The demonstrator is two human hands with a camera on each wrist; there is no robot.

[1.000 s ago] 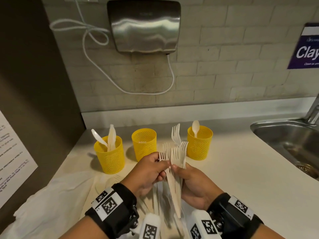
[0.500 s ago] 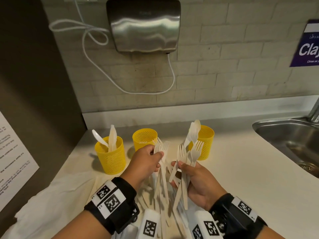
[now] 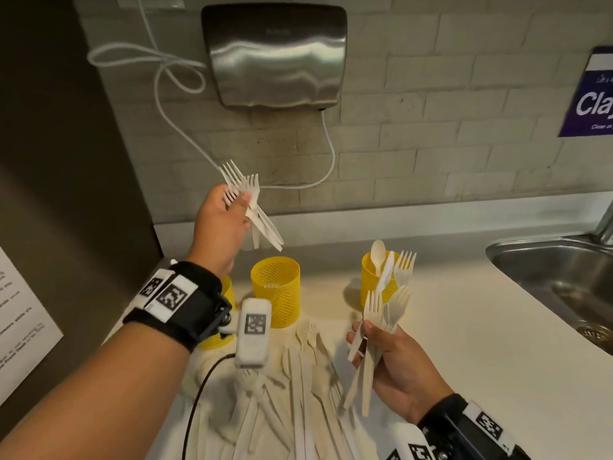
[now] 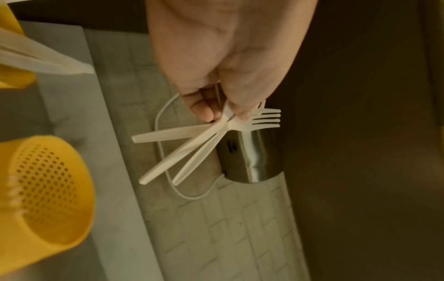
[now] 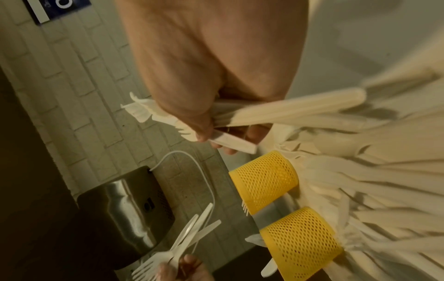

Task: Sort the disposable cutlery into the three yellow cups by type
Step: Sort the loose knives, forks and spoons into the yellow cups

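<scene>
Forks (image 3: 247, 202) were pinched in the raised left hand (image 3: 220, 227) above the middle yellow cup (image 3: 277, 290) in the head view, three white forks (image 4: 211, 138) were squeezed by curled fingers (image 4: 204, 108) in the left wrist view, and more forks (image 5: 276, 114) were gripped by the right hand (image 5: 216, 76) over the table (image 5: 360, 38) in the right wrist view.

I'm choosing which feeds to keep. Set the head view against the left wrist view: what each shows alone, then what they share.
Only the head view shows the right hand gripping its own bunch of cutlery, the loose cutlery pile, the right cup with a spoon in it, and the sink. Only the left wrist view shows the three handles fanning apart below the pinch. Both show the left hand pinching forks, the middle cup and the hand dryer.
</scene>
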